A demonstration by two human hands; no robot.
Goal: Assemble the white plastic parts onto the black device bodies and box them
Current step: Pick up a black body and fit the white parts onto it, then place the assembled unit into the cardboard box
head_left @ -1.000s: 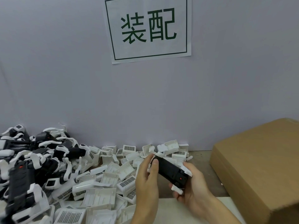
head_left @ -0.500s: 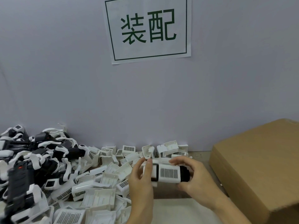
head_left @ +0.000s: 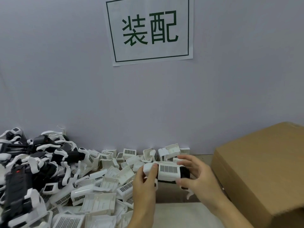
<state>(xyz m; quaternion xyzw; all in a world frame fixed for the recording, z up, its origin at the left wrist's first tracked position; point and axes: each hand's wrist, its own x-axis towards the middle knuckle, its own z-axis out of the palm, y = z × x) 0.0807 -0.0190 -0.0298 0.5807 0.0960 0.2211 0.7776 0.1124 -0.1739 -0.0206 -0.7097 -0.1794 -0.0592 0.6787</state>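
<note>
Device point(head_left: 184, 173), black, white part point(head_left: 168, 171) fitted: gripped at its ends by left hand point(head_left: 144, 183) and right hand point(head_left: 197, 175). White parts point(head_left: 98, 186) heaped left; box point(head_left: 263, 170) right.

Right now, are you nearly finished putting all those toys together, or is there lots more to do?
Lots more. Done: I can't see any packed, since the cardboard box hides its inside. In hand: the left hand and right hand hold one black device with a white part on it. Left: a heap of white parts and a pile of black bodies wait on the left.
</note>
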